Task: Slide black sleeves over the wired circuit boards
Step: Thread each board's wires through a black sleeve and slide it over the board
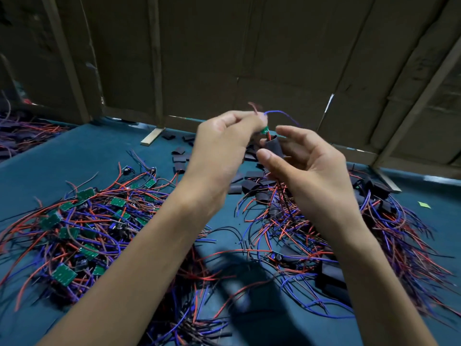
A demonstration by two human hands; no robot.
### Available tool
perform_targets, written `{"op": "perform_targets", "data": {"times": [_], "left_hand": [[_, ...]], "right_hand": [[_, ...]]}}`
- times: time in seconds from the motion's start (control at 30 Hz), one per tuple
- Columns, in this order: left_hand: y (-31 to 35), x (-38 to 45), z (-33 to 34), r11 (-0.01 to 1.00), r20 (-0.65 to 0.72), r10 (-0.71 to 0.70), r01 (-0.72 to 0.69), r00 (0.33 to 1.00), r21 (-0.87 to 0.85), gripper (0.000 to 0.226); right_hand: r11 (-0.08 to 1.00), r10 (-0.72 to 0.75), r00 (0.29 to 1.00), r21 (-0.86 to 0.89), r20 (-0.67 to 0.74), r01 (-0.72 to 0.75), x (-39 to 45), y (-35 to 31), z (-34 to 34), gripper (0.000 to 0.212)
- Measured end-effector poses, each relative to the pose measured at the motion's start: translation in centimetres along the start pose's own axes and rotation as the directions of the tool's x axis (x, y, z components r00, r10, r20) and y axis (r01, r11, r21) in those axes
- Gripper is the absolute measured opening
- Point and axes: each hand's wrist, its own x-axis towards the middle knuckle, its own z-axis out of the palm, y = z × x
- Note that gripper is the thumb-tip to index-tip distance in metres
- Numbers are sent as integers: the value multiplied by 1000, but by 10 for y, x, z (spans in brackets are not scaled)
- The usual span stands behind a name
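Head view, with places taken from the black sleeve (274, 147) held up in mid-air above the table (74, 156).

Right hand (309, 168) just right of the sleeve, palm turned inward, grip pinching the sleeve between thumb (268, 158) below and curled fingers behind; index finger (290, 132) arched over its open top. Left hand (222, 148) just left of the sleeve and slightly higher, grip clenched on a green circuit board (264, 130), fingertips gathered around its top. Board's lower end right at the sleeve's mouth, apparently just entering; exact depth impossible to tell. Red and blue wires (279, 112) curling up and away from the board above the left fingertips, blurred. More wires trailing down out of the sleeve's bottom toward the table.

Below and far left of the sleeve, on the teal table: a tangled heap of bare green boards (63, 273) with red, blue and black leads. Directly below and behind the sleeve: a scatter of loose black sleeves (179, 158), flat and empty. Below and right of the sleeve: a second pile (331, 273) of wired pieces already covered in black, leads fanning outward. Behind the sleeve, past the table's far edge: brown cardboard panels (249, 46) with wooden battens (156, 58) standing upright. A small yellow-green scrap (424, 204) far right of the sleeve on the table.
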Motion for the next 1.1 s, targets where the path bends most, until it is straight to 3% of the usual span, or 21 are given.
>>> {"op": "perform_targets", "data": {"times": [0.17, 0.3, 0.77, 0.87, 1.0, 1.07, 1.1], "left_hand": [[-2, -4, 1, 967, 39, 101, -107, 994, 230, 3], [1, -5, -4, 943, 36, 140, -144, 989, 301, 7], [-9, -12, 6, 905, -17, 239, -216, 971, 368, 11], [-8, -13, 6, 848, 107, 256, -277, 961, 452, 19], [-1, -7, -2, 823, 241, 230, -321, 943, 469, 29], [-3, 6, -19, 727, 231, 214, -313, 949, 611, 33], [-6, 14, -31, 597, 232, 201, -307, 952, 741, 34]], "right_hand": [[989, -44, 999, -142, 3, 44, 2, 4, -14, 64], [983, -80, 997, -168, 10, 81, 5, 5, -20, 73], [924, -191, 982, -336, 11, 184, 3, 4, -23, 70], [970, -110, 994, -218, -7, 106, 6, 4, -27, 67], [941, -181, 977, -310, -114, 138, 12, 2, -50, 51], [892, -251, 945, -429, -211, 141, 16, 2, -73, 46], [860, -283, 926, -494, -251, 129, 16, 2, -85, 46]]}}
